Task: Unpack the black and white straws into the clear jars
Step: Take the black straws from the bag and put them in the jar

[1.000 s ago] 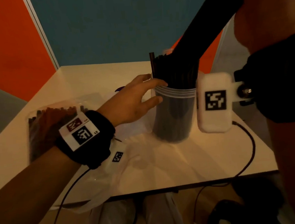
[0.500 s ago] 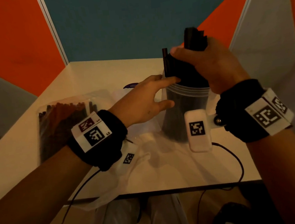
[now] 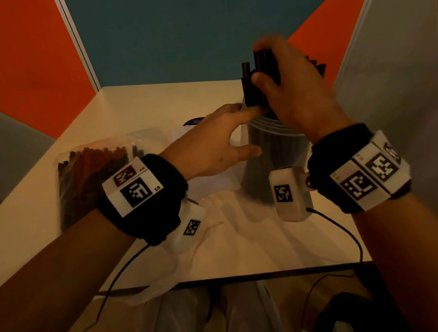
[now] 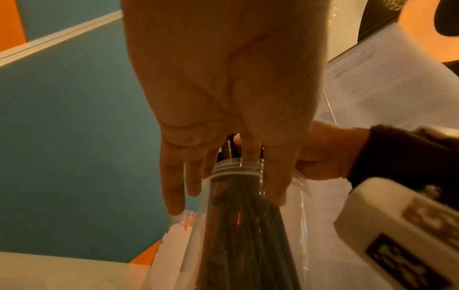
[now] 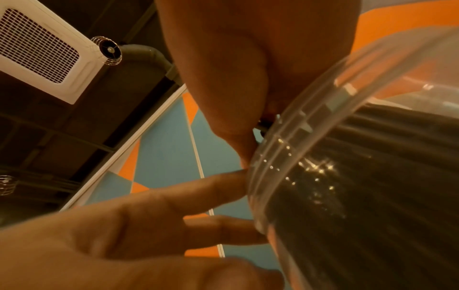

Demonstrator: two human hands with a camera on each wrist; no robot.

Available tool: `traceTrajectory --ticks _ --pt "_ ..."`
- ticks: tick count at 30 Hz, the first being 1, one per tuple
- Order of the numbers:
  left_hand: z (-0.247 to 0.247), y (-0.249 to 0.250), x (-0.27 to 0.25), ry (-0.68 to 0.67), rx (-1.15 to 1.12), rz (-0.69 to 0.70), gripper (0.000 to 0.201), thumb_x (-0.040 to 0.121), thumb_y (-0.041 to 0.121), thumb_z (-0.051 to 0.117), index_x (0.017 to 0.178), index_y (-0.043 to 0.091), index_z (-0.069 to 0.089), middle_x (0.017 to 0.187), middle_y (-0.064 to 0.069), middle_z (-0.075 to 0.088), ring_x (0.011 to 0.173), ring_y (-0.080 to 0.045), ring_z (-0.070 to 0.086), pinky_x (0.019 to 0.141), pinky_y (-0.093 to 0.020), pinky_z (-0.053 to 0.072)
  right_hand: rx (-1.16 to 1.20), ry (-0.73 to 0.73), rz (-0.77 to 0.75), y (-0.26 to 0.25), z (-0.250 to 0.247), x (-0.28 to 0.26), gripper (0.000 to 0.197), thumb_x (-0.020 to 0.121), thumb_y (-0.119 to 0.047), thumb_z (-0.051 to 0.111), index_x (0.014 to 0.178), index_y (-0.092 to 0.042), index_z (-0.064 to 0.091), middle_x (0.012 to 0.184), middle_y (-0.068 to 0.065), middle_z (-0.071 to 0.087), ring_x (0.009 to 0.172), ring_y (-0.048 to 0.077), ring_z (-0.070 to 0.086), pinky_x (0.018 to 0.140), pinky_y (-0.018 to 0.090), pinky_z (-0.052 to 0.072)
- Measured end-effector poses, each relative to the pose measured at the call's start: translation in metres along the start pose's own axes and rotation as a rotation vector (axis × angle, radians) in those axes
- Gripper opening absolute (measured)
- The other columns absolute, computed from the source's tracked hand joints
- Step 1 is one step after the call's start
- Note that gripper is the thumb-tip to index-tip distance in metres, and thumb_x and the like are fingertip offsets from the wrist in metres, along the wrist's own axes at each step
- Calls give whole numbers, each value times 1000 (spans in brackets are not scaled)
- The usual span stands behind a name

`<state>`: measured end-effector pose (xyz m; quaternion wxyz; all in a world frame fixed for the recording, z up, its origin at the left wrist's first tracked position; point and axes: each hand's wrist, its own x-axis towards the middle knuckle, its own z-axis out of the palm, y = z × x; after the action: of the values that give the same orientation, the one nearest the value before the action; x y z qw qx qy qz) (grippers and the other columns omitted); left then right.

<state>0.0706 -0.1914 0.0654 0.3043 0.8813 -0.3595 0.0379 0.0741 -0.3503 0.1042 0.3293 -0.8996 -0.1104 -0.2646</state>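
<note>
Right hand (image 3: 294, 85) now higher above the tall clear plastic jar (image 3: 270, 158), still gripping a bundle of black straws (image 3: 260, 80) standing in it, left hand (image 3: 216, 142) unchanged, straight fingers against the jar's rim.

A clear jar (image 3: 275, 161) stands upright near the right edge of the tabletop (image 3: 133, 109), packed with black straws (image 3: 258, 83) whose upper ends rise above its threaded rim. A second clear container (image 3: 91, 177) of dark straws sits near the left edge.
</note>
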Motion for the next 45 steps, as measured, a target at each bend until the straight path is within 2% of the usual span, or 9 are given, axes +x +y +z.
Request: traceTrajectory --ticks 6,11,16,19,21,24,30,38,45 --pt "-28 -3 -33 12 48 4 70 85 45 63 145 34 30 147 11 37 122 2 39 91 2 30 -58 108 -89 -18 0 -13 53 92 -34 51 142 -27 34 155 12 19 145 35 9 117 50 19" --pt "-60 -17 -92 -189 264 -160 83 64 71 61 137 46 30 132 32 29 98 20 37 82 -5 34 -47 101 -318 -81 -6 -49 46 89 -29 55 134 -22 45 143 5 35 136 19 30 112 21 26" --pt "-59 -43 -128 -199 346 -246 33 81 41 65 112 37 53 111 8 54 98 -11 52 92 -42 44 24 -595 -238 -132 20 -89 15 93 -18 51 102 -21 62 100 -7 55 87 4 54 74 15 46" --pt "-66 -53 -132 -99 240 -324 29 82 34 55 108 22 63 99 6 59 88 -11 57 80 -33 47 -184 -944 -219 -141 64 -100 15 94 -14 46 99 -9 60 89 0 55 84 17 56 72 26 47" --pt "-69 -60 -134 -28 213 -335 20 87 22 62 108 24 63 94 12 58 83 -1 55 73 -23 45 -243 -977 -222 -140 87 -101 13 94 -12 43 87 -10 54 78 1 46 81 20 50 66 28 41" --pt "-69 -65 -139 83 174 -300 18 88 18 65 105 23 67 94 11 61 82 3 56 71 -14 43 -339 -998 -196 -137 118 -93 24 99 -15 37 112 -4 54 113 11 56 103 27 53 72 25 31" --pt "-71 -66 -142 156 133 -257 16 88 19 64 102 23 71 97 10 63 84 -8 60 77 -25 48 -440 -1089 -71 -129 175 -67 42 99 -30 41 135 -8 45 136 9 49 124 26 48 98 31 39" --pt "-70 -70 -143 186 71 -203 14 89 16 63 99 20 72 96 9 65 83 -3 59 73 -12 43 -519 -944 106 -111 219 -66 67 93 -49 45 147 -18 22 144 15 32 126 32 40 101 39 37" --pt "-70 -70 -143 205 67 -187 16 89 13 64 101 18 72 94 10 63 82 0 58 71 -5 41 -538 -931 176 -103 230 -66 50 95 -38 41 139 -13 38 131 17 45 116 33 49 91 39 44"
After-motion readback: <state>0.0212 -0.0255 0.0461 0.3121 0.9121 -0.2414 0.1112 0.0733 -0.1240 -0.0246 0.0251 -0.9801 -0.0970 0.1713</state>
